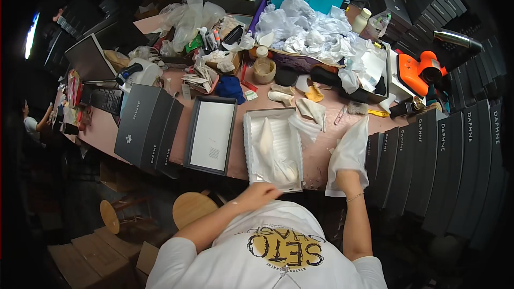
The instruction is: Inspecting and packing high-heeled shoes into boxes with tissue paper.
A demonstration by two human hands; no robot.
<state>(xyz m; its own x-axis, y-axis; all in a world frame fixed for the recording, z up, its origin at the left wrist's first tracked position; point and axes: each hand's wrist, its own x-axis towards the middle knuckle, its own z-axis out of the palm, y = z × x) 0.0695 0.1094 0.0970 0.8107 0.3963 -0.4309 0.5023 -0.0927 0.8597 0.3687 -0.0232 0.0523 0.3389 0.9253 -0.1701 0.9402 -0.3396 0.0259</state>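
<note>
The person's left hand (261, 190) rests on the near edge of the open white cardboard shoe box (250, 144), fingers curled over its rim; how tightly they close there cannot be told. Inside that box lies a pair of cream-coloured shoes (276, 152) on white tissue paper. The right hand (348, 177) is to the right of the box and is pushed inside a white fabric dust bag (350, 152), which covers it to the wrist, so the fingers are hidden and their grip cannot be told. The bag stands up from the pink table top (182, 120) just beside the box. Left of the box lies a dark grey box lid (211, 135), inner side up. Further left sits a closed dark grey shoe box (147, 126). Beyond the white box lies a heap of crumpled white paper (310, 32).
</note>
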